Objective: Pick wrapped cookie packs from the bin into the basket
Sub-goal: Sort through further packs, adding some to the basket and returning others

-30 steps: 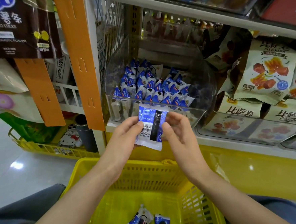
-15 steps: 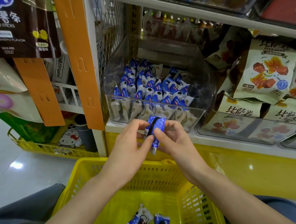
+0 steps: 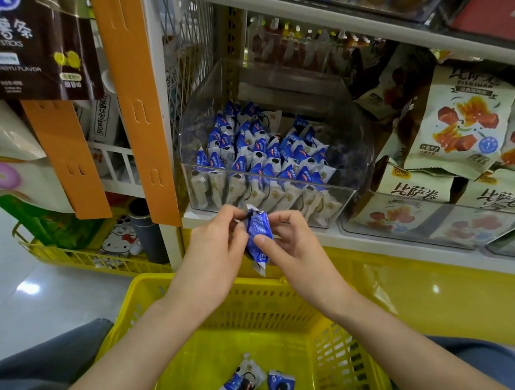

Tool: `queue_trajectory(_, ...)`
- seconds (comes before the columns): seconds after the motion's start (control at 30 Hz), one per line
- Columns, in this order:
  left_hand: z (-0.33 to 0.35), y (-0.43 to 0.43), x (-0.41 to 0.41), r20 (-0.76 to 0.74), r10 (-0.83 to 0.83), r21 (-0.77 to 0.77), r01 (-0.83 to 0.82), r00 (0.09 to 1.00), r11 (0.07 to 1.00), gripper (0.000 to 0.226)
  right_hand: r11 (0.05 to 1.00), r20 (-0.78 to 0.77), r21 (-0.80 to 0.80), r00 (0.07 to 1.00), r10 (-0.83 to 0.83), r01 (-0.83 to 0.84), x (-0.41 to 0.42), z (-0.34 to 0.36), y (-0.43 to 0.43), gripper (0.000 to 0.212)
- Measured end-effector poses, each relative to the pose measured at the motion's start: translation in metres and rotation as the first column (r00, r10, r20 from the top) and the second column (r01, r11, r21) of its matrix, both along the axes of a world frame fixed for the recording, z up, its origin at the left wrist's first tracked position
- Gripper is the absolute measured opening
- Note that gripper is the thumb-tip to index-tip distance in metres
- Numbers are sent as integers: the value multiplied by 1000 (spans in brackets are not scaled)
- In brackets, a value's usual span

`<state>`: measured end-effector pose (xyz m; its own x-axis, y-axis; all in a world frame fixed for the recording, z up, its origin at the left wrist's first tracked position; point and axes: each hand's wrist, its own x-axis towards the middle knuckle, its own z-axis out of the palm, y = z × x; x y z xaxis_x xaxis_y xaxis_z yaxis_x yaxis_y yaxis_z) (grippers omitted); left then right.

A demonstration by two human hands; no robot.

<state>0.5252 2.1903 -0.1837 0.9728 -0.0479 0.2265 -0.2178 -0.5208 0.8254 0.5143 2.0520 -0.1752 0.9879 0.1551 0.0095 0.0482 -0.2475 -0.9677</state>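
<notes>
Above basket (image 3: 153, 296), blue-white crinkled cookie pack (image 3: 257, 234), upright

basket (image 3: 153, 296) cropped below, held pack (image 3: 257, 234) partly covered

Two cookie packs (image 3: 242, 385) (image 3: 281, 388) lie in one yellow basket (image 3: 135, 300); one pack (image 3: 258, 234) held by two hands (image 3: 214, 249) (image 3: 293, 247); one clear bin (image 3: 280, 190) holds dozens more.

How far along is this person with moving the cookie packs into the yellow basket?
Early days, it seems. Two cookie packs already lie on the floor of the yellow basket. A third pack is in hand, pinched between the left hand and right hand above the basket's far rim, not yet dropped. The clear bin on the shelf holds many more.
</notes>
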Motion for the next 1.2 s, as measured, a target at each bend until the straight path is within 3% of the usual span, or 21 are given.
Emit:
queue_trajectory(0.17,0,-5,-2,-33,-51,-66,49,998,997,13,996,-27,55,998,-63,64,3,0,-3,17)
queue_trajectory(0.3,-3,-9,-4,-75,-103,-86,96,992,992,29,990,-42,112,996,-83,87,6,-3,-4,17)
queue_trajectory(0.37,-1,-9,-4,-118,-132,-171,111,984,979,32,992,-1,94,996,-85,85,6,-5,-4,20)
queue_trajectory(0.53,10,-13,-5,-243,-217,-538,55,945,841,12,975,220,-176,971,-95,135,7,-8,-5,45)
queue_trajectory(0.67,11,-10,-4,-231,-124,-494,-6,965,870,18,928,323,-346,946,-21,139,4,-12,-5,64)
queue_trajectory(0.77,10,-8,0,-238,-35,-491,-89,971,866,21,914,287,-392,958,16,103,3,-12,-6,65)
queue_trajectory(0.93,11,0,7,-213,42,-467,-139,976,873,21,964,148,-263,989,-2,42,6,-5,-5,24)
queue_trajectory(1.1,15,2,9,-244,53,-493,-171,968,853,21,998,73,-57,997,13,-8,12,3,-8,22)
queue_trajectory(1.2,20,-1,9,-280,-39,-588,-139,959,797,19,999,51,31,999,-19,17,11,3,-9,17)
